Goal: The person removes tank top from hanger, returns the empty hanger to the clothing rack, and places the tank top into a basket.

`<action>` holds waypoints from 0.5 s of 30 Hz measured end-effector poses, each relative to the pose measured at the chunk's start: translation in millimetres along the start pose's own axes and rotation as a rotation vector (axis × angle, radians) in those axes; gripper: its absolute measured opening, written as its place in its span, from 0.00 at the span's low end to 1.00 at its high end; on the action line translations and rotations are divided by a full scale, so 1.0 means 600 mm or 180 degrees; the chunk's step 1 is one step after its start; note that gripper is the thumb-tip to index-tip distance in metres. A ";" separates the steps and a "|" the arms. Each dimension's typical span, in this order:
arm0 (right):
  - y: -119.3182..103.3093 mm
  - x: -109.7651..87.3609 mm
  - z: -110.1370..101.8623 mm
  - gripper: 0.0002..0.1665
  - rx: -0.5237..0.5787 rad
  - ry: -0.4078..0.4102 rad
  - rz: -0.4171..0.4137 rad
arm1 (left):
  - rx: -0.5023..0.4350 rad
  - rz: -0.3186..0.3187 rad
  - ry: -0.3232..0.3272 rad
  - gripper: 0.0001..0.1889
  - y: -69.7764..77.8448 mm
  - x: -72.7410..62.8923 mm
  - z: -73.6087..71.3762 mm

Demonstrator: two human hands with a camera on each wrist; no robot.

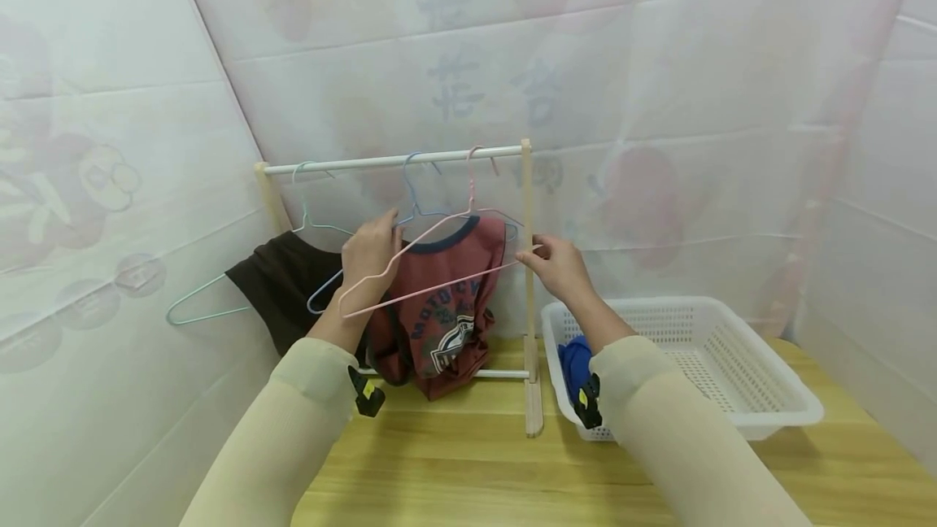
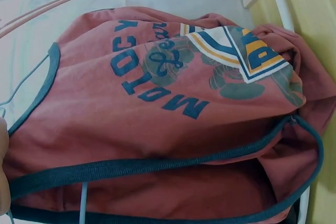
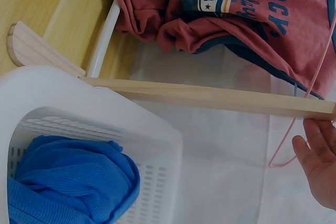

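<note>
A red sleeveless top [image 1: 450, 291] with dark blue trim and printed lettering hangs from a blue hanger [image 1: 411, 177] on the rail. My left hand [image 1: 371, 250] grips the top at its left shoulder; in the left wrist view only its fingers [image 2: 3, 174] show, at the frame edge where neckline and armhole trim meet. The blue hanger's left end sticks out bare beside my wrist. In front hangs an unloaded pink hanger [image 1: 432, 291], tilted. My right hand [image 1: 560, 267] is at the rack's right post [image 1: 529, 291], thumb apart from the fingers, beside the pink hanger's right corner [image 3: 278, 163].
A dark brown garment [image 1: 285, 283] hangs at left on a green hanger [image 1: 205, 307]. Right of the wooden rack stands a white perforated basket [image 1: 769, 397] holding a blue garment [image 3: 79, 177]. Printed curtains [image 1: 695, 104] close off the back and sides of the wooden table [image 1: 454, 470].
</note>
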State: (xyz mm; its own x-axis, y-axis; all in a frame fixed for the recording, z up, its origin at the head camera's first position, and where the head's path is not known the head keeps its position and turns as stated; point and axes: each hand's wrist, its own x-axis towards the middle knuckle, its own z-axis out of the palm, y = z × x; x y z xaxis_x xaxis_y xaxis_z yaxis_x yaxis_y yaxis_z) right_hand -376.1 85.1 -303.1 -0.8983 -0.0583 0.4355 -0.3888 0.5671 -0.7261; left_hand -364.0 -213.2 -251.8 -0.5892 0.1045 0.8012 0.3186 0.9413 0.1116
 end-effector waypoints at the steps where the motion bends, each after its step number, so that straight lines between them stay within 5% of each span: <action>1: 0.000 0.000 0.000 0.30 -0.0005 0.0005 -0.0005 | 0.0002 -0.0009 -0.0010 0.13 0.000 0.000 0.000; 6: 0.001 0.003 0.000 0.31 0.0004 0.0001 0.0004 | 0.0034 0.0030 -0.0028 0.12 0.000 0.002 0.001; 11: 0.003 0.003 -0.002 0.33 0.0002 -0.0013 0.0081 | -0.0089 0.0387 -0.0010 0.11 0.003 0.010 0.000; 15: 0.003 0.002 -0.003 0.33 0.0008 -0.0014 0.0097 | -0.0404 0.0595 -0.0182 0.16 0.011 0.019 -0.009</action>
State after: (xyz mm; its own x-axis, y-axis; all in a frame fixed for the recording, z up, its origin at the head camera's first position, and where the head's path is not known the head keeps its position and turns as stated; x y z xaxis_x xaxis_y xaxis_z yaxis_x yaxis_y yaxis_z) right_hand -377.6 87.6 -303.2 -0.9106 -0.0447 0.4108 -0.3618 0.5667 -0.7402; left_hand -364.5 -207.3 -238.8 -0.5513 0.2946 0.7805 0.5148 0.8564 0.0404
